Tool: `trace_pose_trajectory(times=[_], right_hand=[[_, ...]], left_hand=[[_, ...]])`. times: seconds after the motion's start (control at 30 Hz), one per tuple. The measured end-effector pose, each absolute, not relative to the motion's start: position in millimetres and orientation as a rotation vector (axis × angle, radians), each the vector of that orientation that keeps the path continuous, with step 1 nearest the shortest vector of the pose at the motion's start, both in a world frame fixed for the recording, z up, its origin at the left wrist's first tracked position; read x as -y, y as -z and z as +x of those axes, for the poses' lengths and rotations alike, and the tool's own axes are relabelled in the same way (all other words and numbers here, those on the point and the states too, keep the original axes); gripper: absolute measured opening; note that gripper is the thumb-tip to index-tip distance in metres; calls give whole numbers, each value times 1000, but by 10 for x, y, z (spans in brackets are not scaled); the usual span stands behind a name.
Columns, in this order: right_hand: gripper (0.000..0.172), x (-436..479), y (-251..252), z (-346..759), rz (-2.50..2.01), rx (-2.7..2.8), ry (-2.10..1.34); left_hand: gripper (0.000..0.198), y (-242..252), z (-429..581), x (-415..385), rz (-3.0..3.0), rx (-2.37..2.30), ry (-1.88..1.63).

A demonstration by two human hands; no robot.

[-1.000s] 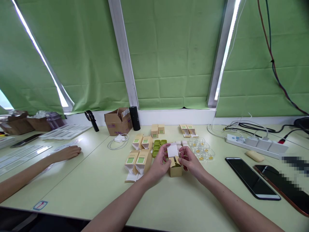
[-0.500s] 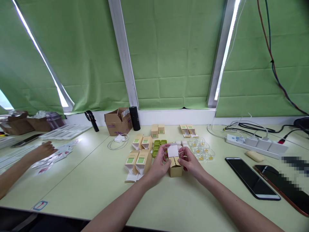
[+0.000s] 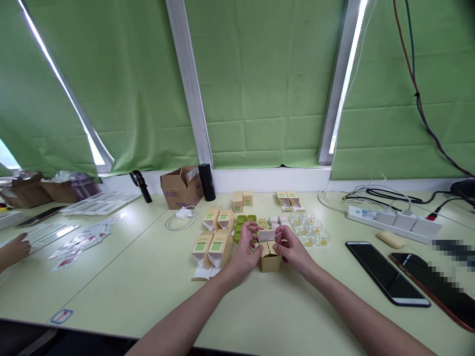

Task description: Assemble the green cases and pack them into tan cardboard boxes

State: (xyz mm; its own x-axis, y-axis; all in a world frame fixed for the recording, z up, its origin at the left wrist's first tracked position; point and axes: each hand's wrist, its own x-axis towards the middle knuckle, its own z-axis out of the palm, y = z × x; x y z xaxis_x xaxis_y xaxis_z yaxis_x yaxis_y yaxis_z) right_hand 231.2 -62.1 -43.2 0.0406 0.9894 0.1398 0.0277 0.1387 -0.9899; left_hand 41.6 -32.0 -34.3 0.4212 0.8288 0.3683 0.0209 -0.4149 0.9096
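Note:
A small kraft cardboard box stands upright on the table in front of me. Its lid flap, pale on the inside, tilts up at the back of the opening. My left hand grips the box and flap from the left side, fingers curled. On the other side, my right hand pinches the flap's right edge, thumb low by the box. Just behind are green trays, partly covered by my left hand, and clear plastic cups with yellow centres. Several kraft boxes with green labels stand to the left.
Farther back are more kraft boxes, an open carton and a black bottle. On the right lie a phone and a power strip. A co-worker's hand is at far left, near scattered packets.
The flap has tipped down from nearly upright, showing less of its pale face. My hands have hardly moved. The co-worker's hand has drawn left, away from the packets.

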Motion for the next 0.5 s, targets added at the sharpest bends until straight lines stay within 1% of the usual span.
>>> trace_pose_trajectory(times=[0.17, 0.5], right_hand=[[40, 632, 413, 2310, -1149, 1279, -1065], [40, 619, 449, 2301, -1143, 1273, -1021]], left_hand=[[43, 373, 413, 313, 1766, -743, -1103], [32, 327, 386, 357, 1829, -762, -1074]])
